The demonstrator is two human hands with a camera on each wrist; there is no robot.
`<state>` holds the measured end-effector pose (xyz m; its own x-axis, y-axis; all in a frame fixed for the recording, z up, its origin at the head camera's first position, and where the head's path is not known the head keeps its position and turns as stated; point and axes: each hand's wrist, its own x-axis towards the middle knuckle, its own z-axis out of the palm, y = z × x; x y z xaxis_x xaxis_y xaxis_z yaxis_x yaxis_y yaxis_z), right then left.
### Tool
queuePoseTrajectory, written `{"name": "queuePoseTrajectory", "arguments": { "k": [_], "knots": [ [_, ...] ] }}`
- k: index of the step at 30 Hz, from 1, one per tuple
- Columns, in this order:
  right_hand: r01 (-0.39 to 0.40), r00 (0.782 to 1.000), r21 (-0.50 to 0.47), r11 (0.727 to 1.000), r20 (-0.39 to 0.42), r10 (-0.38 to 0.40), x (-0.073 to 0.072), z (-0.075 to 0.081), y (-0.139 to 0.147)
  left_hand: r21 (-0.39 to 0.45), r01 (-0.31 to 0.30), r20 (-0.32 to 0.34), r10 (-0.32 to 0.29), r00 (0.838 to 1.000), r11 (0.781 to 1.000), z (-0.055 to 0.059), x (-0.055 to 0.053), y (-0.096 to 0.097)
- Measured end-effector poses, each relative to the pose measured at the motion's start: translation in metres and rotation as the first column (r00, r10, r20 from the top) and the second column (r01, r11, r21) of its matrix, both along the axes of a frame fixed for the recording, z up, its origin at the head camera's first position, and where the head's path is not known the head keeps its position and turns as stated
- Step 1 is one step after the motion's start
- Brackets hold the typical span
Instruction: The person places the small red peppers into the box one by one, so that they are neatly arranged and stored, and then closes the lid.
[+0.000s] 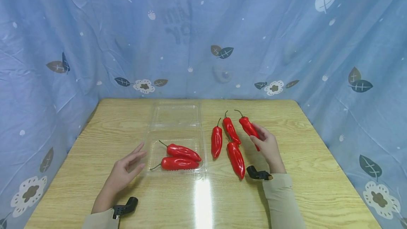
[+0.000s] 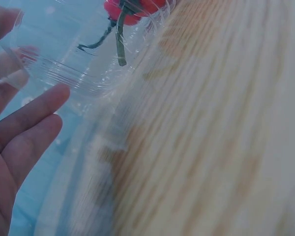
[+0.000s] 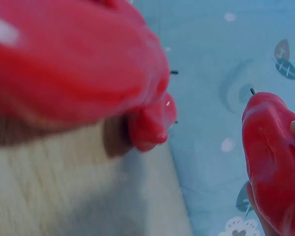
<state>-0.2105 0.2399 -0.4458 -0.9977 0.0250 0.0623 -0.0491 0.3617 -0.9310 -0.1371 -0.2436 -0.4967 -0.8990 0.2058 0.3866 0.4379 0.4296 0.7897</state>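
My right hand (image 1: 267, 146) grips a red chili pepper (image 1: 248, 126) between thumb and fingers; its green stem points to the back. In the right wrist view this pepper (image 3: 273, 157) stands at the right edge, partly under the thumb. My left hand (image 1: 125, 169) is beside the left wall of a clear plastic clamshell box (image 1: 176, 116), fingers spread and holding nothing. In the left wrist view, the fingers (image 2: 37, 110) lie close by the box wall; whether they touch is unclear. Two red peppers, an upper one (image 1: 182, 152) and a lower one (image 1: 178, 163), lie inside the box, stems to the left.
Three more red peppers lie right of the box: one nearest it (image 1: 217, 142), one behind (image 1: 231, 130) and one in front (image 1: 236, 160). The box lid lies folded back on the wooden table (image 1: 111, 126). A blue patterned curtain (image 1: 190, 38) surrounds the table's back and sides.
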Motion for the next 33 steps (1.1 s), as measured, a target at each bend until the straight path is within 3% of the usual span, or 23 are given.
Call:
{"name": "queuePoseTrajectory", "arguments": {
  "k": [10,19,33],
  "knots": [
    [-0.071,0.992,-0.032,0.997,-0.103,0.068,0.005,0.013,-0.015,0.004,0.009,-0.006,-0.009,1.0,1.0,0.001,0.0,0.0],
    [-0.139,0.986,-0.038,0.99,-0.101,0.135,0.01,0.017,-0.03,-0.004,0.006,-0.002,-0.006,1.0,1.0,0.002,0.0,0.0],
    [-0.302,0.949,0.017,0.953,-0.091,0.303,0.021,0.016,-0.078,-0.005,0.008,0.0,-0.008,1.0,1.0,0.003,0.003,0.0]
  ]
}}
